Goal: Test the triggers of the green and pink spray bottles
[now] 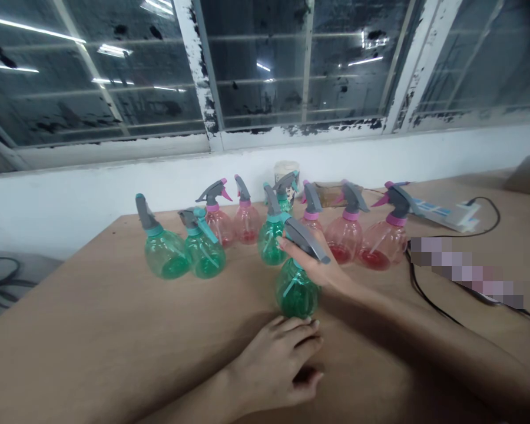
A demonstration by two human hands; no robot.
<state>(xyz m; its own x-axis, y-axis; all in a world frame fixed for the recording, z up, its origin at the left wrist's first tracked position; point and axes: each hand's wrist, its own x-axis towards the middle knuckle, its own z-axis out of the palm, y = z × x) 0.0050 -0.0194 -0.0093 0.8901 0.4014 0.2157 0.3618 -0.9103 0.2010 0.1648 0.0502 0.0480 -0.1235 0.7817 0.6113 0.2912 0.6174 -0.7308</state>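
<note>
- The neck of a green bottle (297,297), near the middle of the counter (128,353), is gripped by the right hand (322,268), which is closed just under the grey spray head (307,238).
- The bottle is held nearly upright; whether its base is touching the counter cannot be told.
- The left hand (276,359) is laid palm down just in front of that bottle, half open with fingers loosely bent; nothing is seen to be held in it.
- Two green bottles (205,256) are stood side by side at the left, with two pink bottles (247,224) placed behind and to their right.
- Another green bottle (269,244) is seen just behind the gripped one, and one more is partly hidden near a tub (287,169).
- Three pink bottles (382,244) are lined up at the right, one partly covered by the right hand.
</note>
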